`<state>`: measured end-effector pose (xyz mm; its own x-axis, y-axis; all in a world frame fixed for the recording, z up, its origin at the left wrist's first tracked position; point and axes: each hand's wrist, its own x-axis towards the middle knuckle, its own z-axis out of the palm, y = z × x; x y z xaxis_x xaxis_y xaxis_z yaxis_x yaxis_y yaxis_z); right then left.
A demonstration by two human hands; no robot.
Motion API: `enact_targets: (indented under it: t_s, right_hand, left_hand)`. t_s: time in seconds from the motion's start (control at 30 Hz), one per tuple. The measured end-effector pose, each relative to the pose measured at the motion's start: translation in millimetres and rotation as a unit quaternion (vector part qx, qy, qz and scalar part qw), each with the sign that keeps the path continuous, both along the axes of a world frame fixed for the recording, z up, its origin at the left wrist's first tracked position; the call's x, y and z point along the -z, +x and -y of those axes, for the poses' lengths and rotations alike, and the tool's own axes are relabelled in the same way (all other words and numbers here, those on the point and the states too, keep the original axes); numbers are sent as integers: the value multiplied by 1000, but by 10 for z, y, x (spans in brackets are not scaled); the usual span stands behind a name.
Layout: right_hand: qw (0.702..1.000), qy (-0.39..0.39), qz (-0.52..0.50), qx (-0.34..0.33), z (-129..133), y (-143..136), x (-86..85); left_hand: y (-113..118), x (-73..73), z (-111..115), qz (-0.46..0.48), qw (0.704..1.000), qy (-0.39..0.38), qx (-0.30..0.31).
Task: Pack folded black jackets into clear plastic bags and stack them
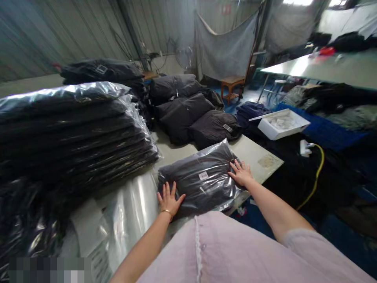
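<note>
A dark folded garment in a clear plastic bag lies flat on the table in front of me, a small white label near its middle. My left hand, a bracelet at the wrist, rests spread on the bag's lower left part. On its right end lies my right hand, fingers apart and pressed down on the plastic. Left of the bag, loose clear plastic bags are spread on the table. Behind it sit several dark folded garments, one with a white tag.
A tall stack of bagged dark garments stands at left. The pale table ends at a corner on the right. Beyond are a white box, a yellow cable and a wooden stool. Another long table stands at far right.
</note>
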<state>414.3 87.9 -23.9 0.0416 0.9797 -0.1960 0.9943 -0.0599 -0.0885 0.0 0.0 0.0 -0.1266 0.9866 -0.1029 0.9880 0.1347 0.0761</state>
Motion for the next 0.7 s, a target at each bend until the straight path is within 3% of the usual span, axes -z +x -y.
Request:
enact_targets:
  t_s: [0.13,0.27,0.37,0.53,0.7]
  right_hand:
    - [997,71,-11,-10,256,-135,-140]
    - [999,24,-26,9,584,-166,-63]
    - [998,-7,-34,58,748,-143,26]
    - [997,-6,-58,49,739,-83,2]
    - [989,102,-99,35,541,87,-37]
  left_hand:
    - [43,-141,157,-4,996,63,67]
    - [68,-99,391,11,983,31,181]
    - [61,-42,503,9,976,0,219]
    - [-15,-103,491,27,972,-13,233]
    - [-82,-243,410,85,970,31,226]
